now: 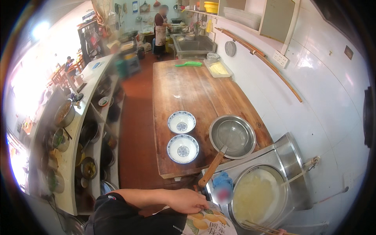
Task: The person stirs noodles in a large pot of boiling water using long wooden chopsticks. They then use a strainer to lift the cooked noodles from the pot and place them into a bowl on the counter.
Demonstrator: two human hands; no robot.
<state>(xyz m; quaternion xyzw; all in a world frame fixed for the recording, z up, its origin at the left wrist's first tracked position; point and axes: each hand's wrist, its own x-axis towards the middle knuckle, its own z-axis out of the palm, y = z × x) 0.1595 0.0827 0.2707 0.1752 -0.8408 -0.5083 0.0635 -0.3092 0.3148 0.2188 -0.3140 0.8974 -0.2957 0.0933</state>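
My left hand (189, 201) lies against the printed apron (216, 220) at my waist, its fingers curled; whether they pinch the cloth cannot be told. At the bottom edge, a sliver of my right hand (282, 231) shows on a pair of long chopsticks (255, 225), whose tips reach the rim of a large round pot (255, 194) of cloudy, foamy liquid with pale noodle-like strands. Beside the pot lies a blue cloth (222, 179). A wooden-handled strainer (216, 166) rests in a steel bowl (212, 133). Two blue-and-white bowls (182, 122) (183, 149) stand on the wooden table.
The wooden table (188, 88) bears a green brush-like tool (189, 64) and a tray of yellowish food (218, 69) at its far end. Shelving with pots (97, 67) runs along the left. A person in an apron (160, 32) stands near the sink (195, 47). A tiled wall borders the right.
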